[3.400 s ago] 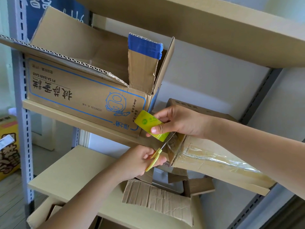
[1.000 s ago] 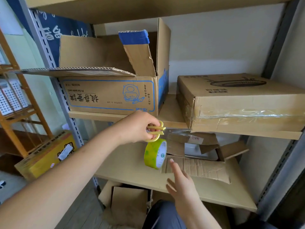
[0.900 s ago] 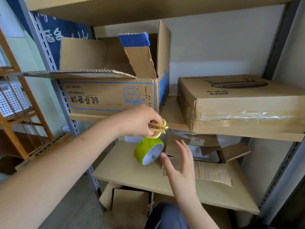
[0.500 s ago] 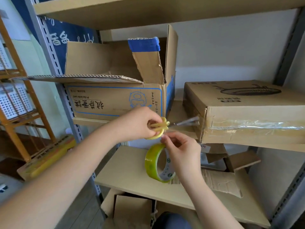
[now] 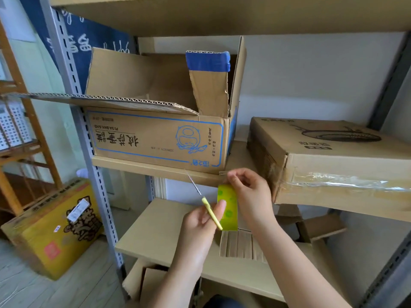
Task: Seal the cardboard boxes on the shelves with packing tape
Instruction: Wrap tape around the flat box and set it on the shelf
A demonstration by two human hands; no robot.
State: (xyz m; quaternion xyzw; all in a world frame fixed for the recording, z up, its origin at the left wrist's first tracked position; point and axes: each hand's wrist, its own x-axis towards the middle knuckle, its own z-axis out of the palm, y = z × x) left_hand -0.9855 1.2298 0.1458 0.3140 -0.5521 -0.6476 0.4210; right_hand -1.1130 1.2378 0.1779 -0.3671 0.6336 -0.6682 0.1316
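soft, even daylight; mild motion blur throughout; wide-angle bending at the edges; faint shadows

Your left hand [image 5: 201, 221] and right hand [image 5: 251, 196] are bare, with both forearms uncovered to the frame edge: no sleeves, gloves, rings or watch. Your fingernails are short and unpainted.

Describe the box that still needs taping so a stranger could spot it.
On the middle shelf, two boxes sit side by side. It is the left box, with blue print and flaps standing open; the flat box on its right is closed and taped.
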